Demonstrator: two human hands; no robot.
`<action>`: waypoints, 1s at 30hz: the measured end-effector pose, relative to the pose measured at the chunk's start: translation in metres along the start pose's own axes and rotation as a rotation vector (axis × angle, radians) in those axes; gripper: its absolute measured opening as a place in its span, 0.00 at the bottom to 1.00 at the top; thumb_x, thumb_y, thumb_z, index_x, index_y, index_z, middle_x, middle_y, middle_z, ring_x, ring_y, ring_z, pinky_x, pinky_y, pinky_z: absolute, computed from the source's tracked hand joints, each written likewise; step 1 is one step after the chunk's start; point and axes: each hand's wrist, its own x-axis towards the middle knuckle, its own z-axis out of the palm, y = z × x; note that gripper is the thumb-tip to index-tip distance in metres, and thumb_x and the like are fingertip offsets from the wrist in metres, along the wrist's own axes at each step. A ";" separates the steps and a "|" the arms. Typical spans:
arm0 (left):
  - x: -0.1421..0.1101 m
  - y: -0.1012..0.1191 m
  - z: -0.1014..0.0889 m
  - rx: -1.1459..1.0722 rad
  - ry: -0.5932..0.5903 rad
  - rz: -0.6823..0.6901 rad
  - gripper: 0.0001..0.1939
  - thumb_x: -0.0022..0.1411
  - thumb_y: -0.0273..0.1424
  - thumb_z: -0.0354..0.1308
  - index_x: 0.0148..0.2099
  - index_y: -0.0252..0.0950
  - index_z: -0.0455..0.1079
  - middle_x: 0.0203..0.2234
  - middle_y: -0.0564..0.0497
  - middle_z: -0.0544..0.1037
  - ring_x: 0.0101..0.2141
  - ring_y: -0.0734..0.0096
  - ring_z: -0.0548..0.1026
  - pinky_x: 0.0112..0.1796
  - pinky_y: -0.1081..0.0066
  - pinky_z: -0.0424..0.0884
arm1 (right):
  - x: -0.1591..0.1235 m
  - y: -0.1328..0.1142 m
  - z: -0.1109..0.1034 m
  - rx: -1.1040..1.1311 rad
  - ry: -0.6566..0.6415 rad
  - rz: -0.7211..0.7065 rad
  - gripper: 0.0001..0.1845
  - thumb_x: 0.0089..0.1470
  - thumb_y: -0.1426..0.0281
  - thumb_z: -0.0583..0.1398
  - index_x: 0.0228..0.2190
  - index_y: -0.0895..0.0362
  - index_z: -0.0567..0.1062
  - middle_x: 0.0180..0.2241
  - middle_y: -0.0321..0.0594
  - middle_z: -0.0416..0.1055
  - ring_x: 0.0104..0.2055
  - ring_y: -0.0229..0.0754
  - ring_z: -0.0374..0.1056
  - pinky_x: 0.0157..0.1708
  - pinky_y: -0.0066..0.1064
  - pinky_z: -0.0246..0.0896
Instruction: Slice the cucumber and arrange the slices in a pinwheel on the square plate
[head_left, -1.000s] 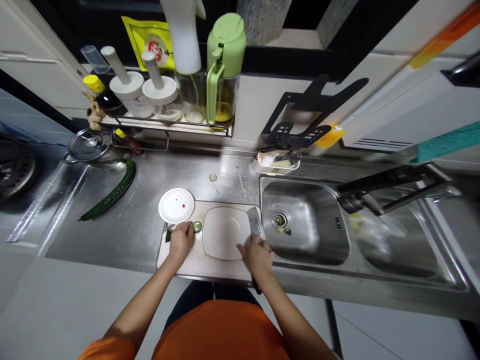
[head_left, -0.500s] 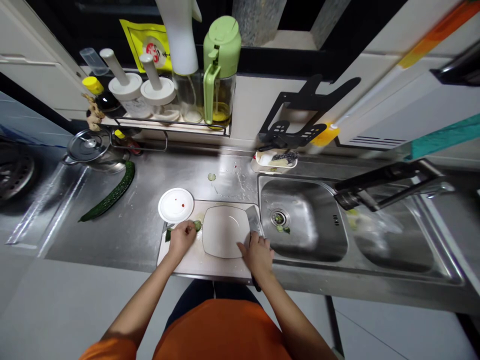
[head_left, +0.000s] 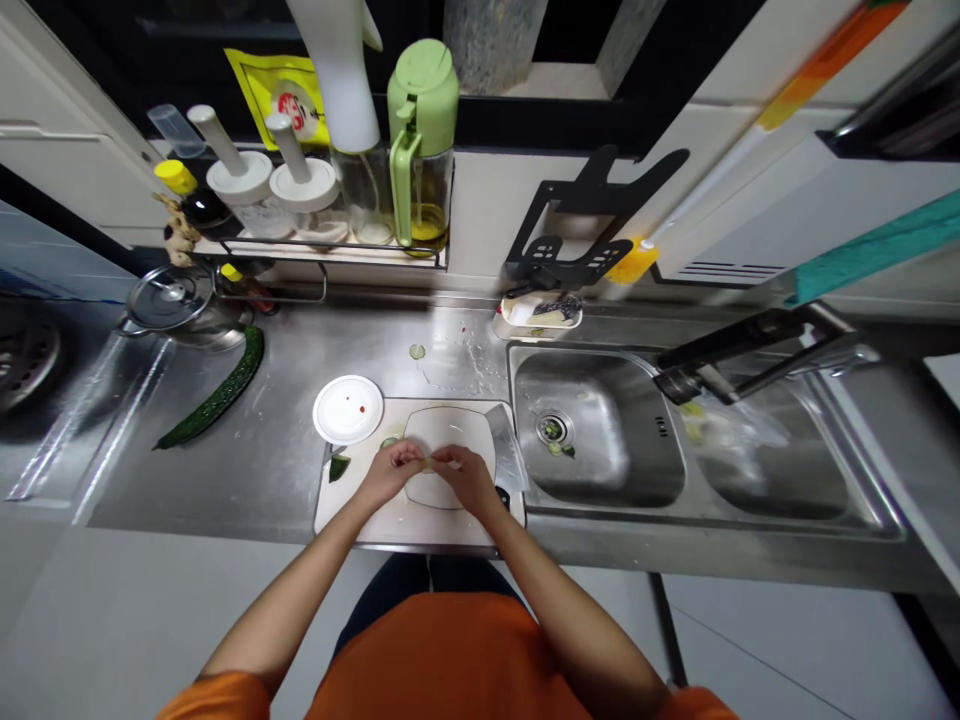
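Note:
My left hand (head_left: pixel 391 470) and my right hand (head_left: pixel 466 476) meet over the square white plate (head_left: pixel 450 432), which lies on a white cutting board (head_left: pixel 405 525). Their fingertips pinch together around a small pale green piece, likely a cucumber slice (head_left: pixel 428 462). A cleaver (head_left: pixel 505 455) lies on the board's right edge, free of my hands. A cucumber slice (head_left: pixel 388 441) and a dark green cucumber end (head_left: pixel 339 466) rest on the board's left part.
A small round white plate (head_left: pixel 348 409) sits left of the board. A long cucumber (head_left: pixel 217 395) lies on the steel counter, a pot lid (head_left: pixel 171 297) behind it. A condiment rack (head_left: pixel 315 225) lines the wall. The sink (head_left: pixel 600 440) and faucet (head_left: pixel 750 350) are right.
My right hand let go of the cleaver and moved left over the square plate. My left hand moved right to meet it, and both now pinch a small green piece.

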 end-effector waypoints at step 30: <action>0.038 -0.005 0.013 -0.232 -0.048 -0.323 0.23 0.40 0.32 0.67 0.42 0.32 0.76 0.21 0.53 0.73 0.20 0.82 0.62 0.22 0.77 0.55 | -0.009 0.020 -0.013 0.014 0.106 0.051 0.11 0.48 0.63 0.58 0.31 0.56 0.75 0.29 0.38 0.73 0.33 0.40 0.67 0.32 0.30 0.59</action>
